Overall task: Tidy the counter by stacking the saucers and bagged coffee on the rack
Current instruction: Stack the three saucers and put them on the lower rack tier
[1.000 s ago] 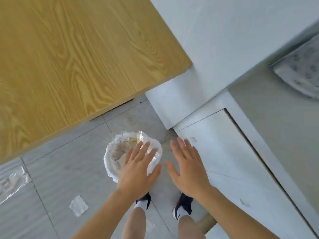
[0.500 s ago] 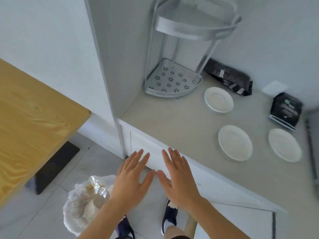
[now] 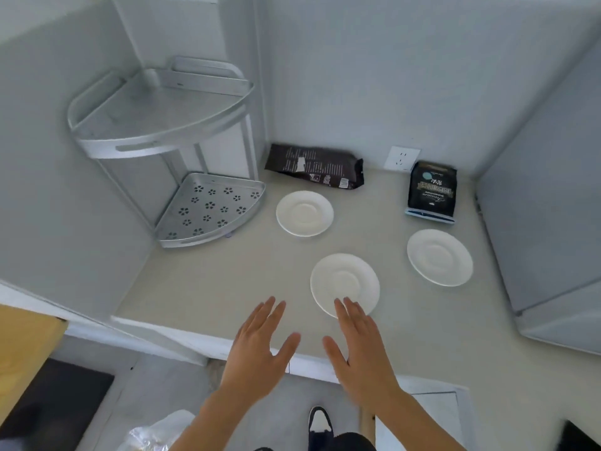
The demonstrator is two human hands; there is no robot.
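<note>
Three white saucers lie apart on the beige counter (image 3: 201,281): a far one (image 3: 304,213), a near one (image 3: 344,281) and a right one (image 3: 439,257). A long dark coffee bag (image 3: 313,166) lies by the back wall. A second dark coffee bag (image 3: 431,190) lies further right. A two-tier silver corner rack (image 3: 208,206) stands at the back left with both shelves bare. My left hand (image 3: 260,349) hovers flat and empty over the counter's front edge. My right hand (image 3: 361,349) is open too, its fingertips over the near saucer's front rim.
A wall socket (image 3: 401,158) sits behind the right bag. A grey panel (image 3: 546,206) closes off the counter's right side. Below the counter's front edge are the tiled floor, a bin with a plastic liner (image 3: 156,432) and a wooden table corner (image 3: 22,346).
The view has swung up from the floor and bin to the counter. Both open hands have moved forward over the counter's front edge, the right one reaching the near saucer.
</note>
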